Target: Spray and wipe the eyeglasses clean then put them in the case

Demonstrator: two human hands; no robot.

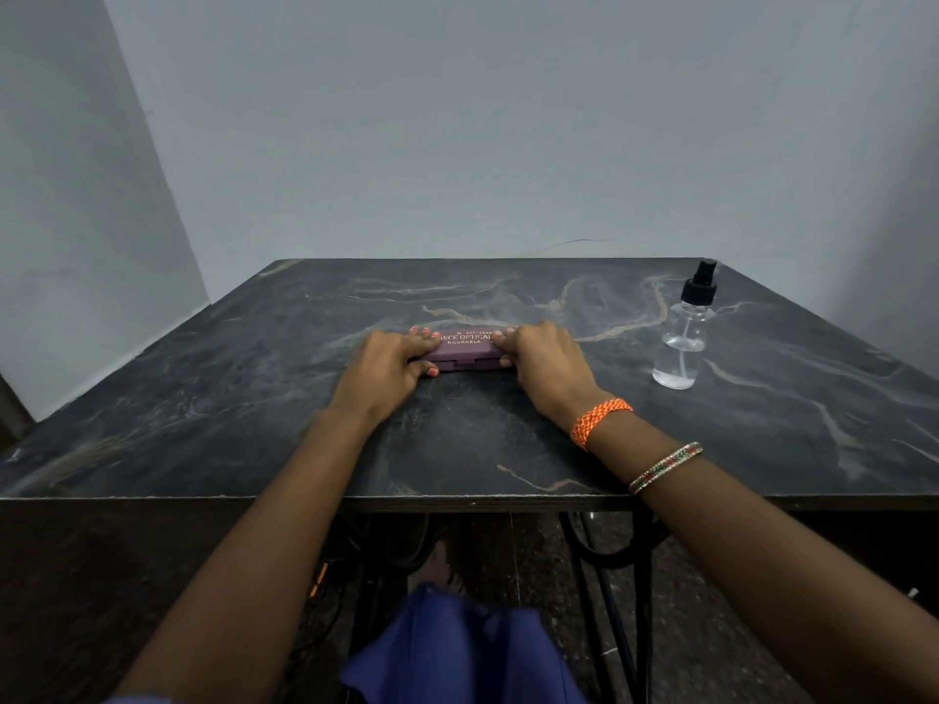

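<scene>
A: What fills most of the view?

B: A grey wall (508,119), then a dark marbled table (508,439) with pale veins. Its near edge runs across the picture; its far left corner is cut by the side wall.

A: Under the table?

B: Black curved metal legs (615,551) and some blue cloth (457,652) — too dim to say more.

A: And the arms?

B: Both reach forward from the bottom edge. The right wrist wears an orange band (599,420) and a thin bangle (665,466).

A: The bottle?

B: A clear bottle (682,343) with a black spray top stands upright at the right, well apart from the hands, partly filled with clear liquid.

A: The case?

B: A purple case (465,352) lies shut and flat mid-table. Gold lettering on the lid is partly covered; only some of it reads.

A: The hands?

B: The left hand (388,370) grips the case's left end, fingers curled over the top, thumb at the front. The right hand (546,365) grips the right end the same way — its fingertips are mostly hidden behind the knuckles.

A: The glasses?

B: Not visible; whether they are inside, I cannot tell.
</scene>
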